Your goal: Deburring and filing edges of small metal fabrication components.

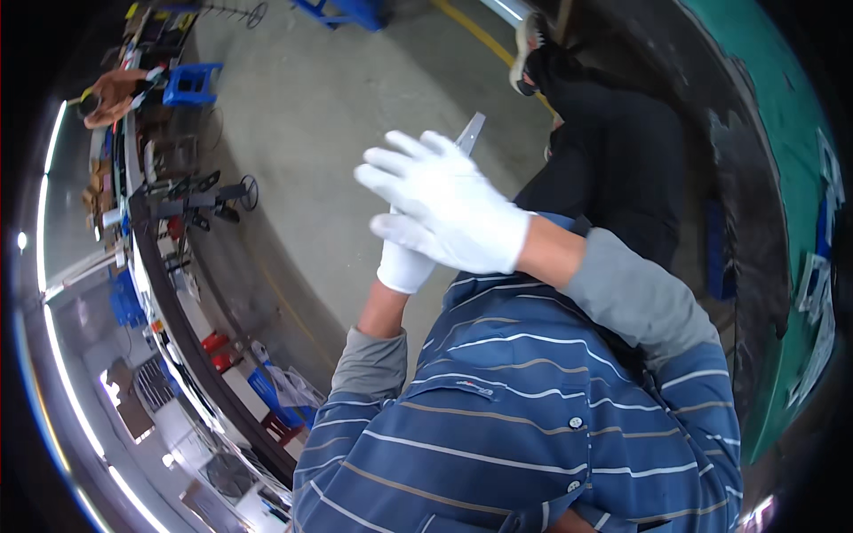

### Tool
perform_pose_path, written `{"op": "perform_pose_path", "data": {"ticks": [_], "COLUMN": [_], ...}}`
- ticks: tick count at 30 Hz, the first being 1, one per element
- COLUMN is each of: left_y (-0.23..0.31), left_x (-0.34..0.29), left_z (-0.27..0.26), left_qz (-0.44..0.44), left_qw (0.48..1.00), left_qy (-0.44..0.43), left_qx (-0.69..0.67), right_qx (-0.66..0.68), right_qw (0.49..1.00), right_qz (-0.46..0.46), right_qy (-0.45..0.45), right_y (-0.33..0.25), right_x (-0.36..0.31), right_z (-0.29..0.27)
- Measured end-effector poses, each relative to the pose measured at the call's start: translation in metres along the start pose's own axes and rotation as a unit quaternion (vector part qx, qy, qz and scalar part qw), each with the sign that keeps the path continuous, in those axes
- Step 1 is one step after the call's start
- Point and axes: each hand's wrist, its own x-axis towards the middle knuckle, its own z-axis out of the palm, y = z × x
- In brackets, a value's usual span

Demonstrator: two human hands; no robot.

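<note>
White gloves cover both of my hands, which meet in front of my striped shirt. My right hand [449,200] lies across the top, its fingers stretched out and slightly apart toward the left. Beneath it is my left hand [404,266]; mostly its cuff and wrist side show, and its fingers are hidden. A flat grey metal strip [471,133], tapered and with small dots or holes, sticks out beyond the knuckles of the right hand. Its other end is covered, so I cannot make out which hand holds it or what kind of tool it is.
A long workbench [164,275] crowded with parts runs down the left. A blue stool [189,84] stands near a person [115,96] at the far left. My black-trousered legs [613,142] extend ahead. At right is a green surface [769,391] with plastic-wrapped pieces [813,284].
</note>
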Motion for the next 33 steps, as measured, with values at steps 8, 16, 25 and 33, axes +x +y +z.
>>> {"op": "perform_pose_path", "data": {"ticks": [8, 16, 25, 33], "left_y": [0.059, 0.073, 0.098, 0.101], "left_x": [-0.011, 0.009, 0.018, 0.027], "left_z": [0.000, 0.018, 0.038, 0.047], "left_qz": [0.292, 0.287, 0.346, -0.083], "left_qw": [0.908, 0.879, 0.840, 0.993], "left_qy": [-0.077, -0.129, -0.115, -0.074], "left_qx": [0.290, 0.357, 0.402, -0.033], "right_qx": [-0.238, 0.418, 0.694, 0.594], "right_qw": [0.959, 0.768, 0.589, 0.613], "right_qz": [0.154, 0.447, 0.337, 0.438], "right_qy": [0.026, 0.190, 0.240, 0.283], "right_y": [0.069, 0.096, 0.116, 0.072], "right_x": [0.022, -0.004, -0.025, 0.003], "right_z": [-0.028, -0.052, -0.047, -0.073]}}
